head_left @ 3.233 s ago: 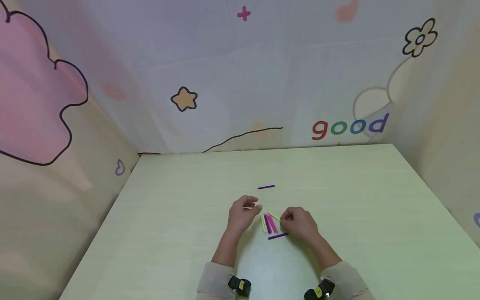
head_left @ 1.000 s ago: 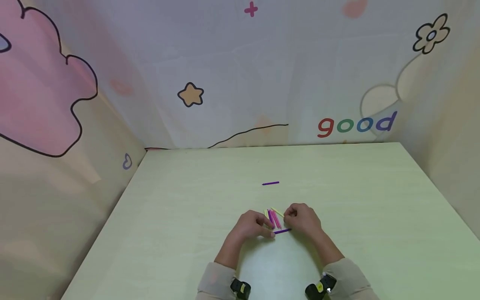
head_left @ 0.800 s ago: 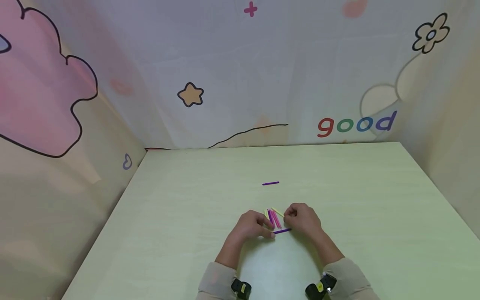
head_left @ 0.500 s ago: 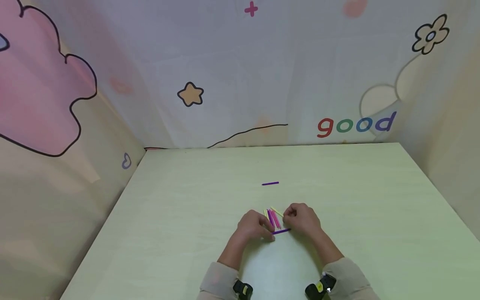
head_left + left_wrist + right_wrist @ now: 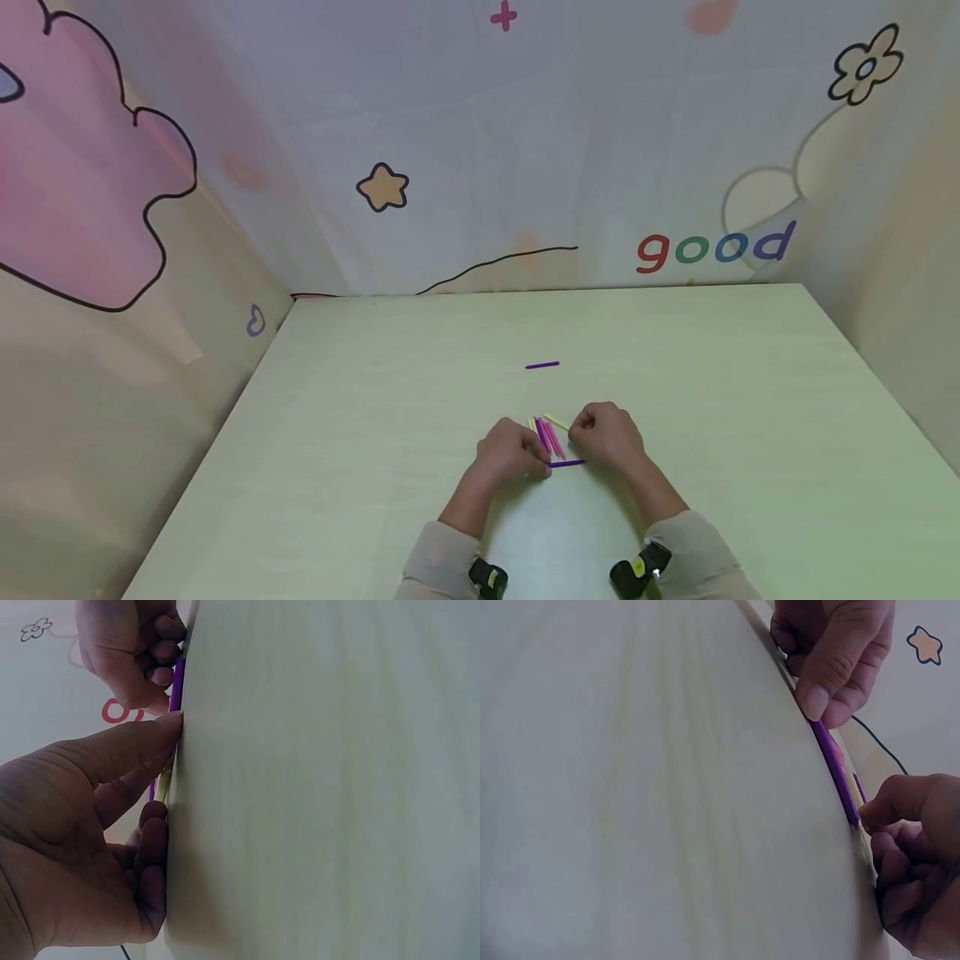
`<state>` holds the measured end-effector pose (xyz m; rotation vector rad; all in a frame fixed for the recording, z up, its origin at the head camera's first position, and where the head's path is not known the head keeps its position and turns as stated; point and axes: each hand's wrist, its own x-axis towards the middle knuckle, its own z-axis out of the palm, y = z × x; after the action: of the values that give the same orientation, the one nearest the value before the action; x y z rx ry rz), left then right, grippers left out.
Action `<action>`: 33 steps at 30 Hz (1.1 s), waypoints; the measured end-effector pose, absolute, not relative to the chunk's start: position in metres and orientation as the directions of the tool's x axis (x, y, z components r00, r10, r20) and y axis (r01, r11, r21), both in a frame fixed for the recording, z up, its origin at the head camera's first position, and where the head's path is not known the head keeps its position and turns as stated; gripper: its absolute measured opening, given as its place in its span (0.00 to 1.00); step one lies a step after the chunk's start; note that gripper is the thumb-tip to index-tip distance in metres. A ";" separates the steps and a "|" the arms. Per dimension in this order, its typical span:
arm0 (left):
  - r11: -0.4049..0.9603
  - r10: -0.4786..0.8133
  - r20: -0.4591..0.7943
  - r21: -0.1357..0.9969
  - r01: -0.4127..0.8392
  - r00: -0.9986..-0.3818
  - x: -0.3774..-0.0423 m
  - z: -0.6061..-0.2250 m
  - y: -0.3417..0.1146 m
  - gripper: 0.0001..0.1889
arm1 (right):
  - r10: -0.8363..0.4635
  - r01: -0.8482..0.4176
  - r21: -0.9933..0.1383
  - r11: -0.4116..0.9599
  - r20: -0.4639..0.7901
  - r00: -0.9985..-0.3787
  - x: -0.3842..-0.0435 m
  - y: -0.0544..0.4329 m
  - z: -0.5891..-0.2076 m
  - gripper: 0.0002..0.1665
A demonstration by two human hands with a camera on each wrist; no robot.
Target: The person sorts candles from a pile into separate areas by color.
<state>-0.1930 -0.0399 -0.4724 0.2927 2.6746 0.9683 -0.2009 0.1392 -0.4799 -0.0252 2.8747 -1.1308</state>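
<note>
With thumb and forefinger, my left hand (image 5: 513, 451) pinches the left end of a short purple stick (image 5: 567, 463) lying crosswise on the table. My right hand (image 5: 607, 434) pinches the near end of a slanting yellow stick (image 5: 556, 422). Between the hands, pink sticks (image 5: 553, 439) and another purple stick (image 5: 541, 433) lie side by side. A yellow-green stick (image 5: 531, 423) at their left is partly hidden by my left fingers. In the right wrist view, the crosswise purple stick (image 5: 834, 772) runs from my left fingertips toward my right hand (image 5: 919, 855).
Farther back on the pale green table (image 5: 375, 400) lies a lone purple stick (image 5: 542, 365). A printed cloth wall (image 5: 465, 167) rises behind the table's back edge, and more walls stand at both sides.
My left hand has come from left of the row down to the crosswise purple stick and taken its end; that stick has turned slightly, lying more level. My right hand stays at the yellow stick.
</note>
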 end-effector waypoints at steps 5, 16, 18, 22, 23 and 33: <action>0.749 0.286 -0.186 0.656 0.099 -0.940 -0.192 -0.473 -0.040 0.06 | -0.003 0.012 -0.758 0.652 -0.019 -1.000 -0.197 0.148 -0.477 0.03; 0.761 0.276 -0.193 0.642 0.092 -0.942 -0.193 -0.474 -0.041 0.06 | -0.015 -0.001 -0.795 0.606 -0.010 -1.000 -0.190 0.153 -0.468 0.04; 0.761 0.270 -0.191 0.643 0.087 -0.944 -0.193 -0.474 -0.040 0.06 | -0.018 -0.008 -0.799 0.601 -0.004 -1.000 -0.190 0.159 -0.467 0.05; 0.753 0.273 -0.193 0.653 0.084 -0.942 -0.191 -0.476 -0.039 0.06 | 0.013 0.005 -0.802 0.597 0.003 -1.000 -0.189 0.181 -0.464 0.06; 0.749 0.276 -0.195 0.657 0.083 -0.941 -0.191 -0.476 -0.039 0.06 | 0.023 0.013 -0.801 0.598 0.001 -1.000 -0.188 0.187 -0.463 0.06; 0.752 0.261 -0.187 0.655 0.077 -0.947 -0.191 -0.473 -0.041 0.06 | 0.079 0.057 -0.777 0.627 -0.009 -0.997 -0.188 0.217 -0.462 0.11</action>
<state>-0.1908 -0.0405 -0.4727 0.2643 2.6837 0.9865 -0.1883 0.2173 -0.4617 0.1195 2.8573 -1.3620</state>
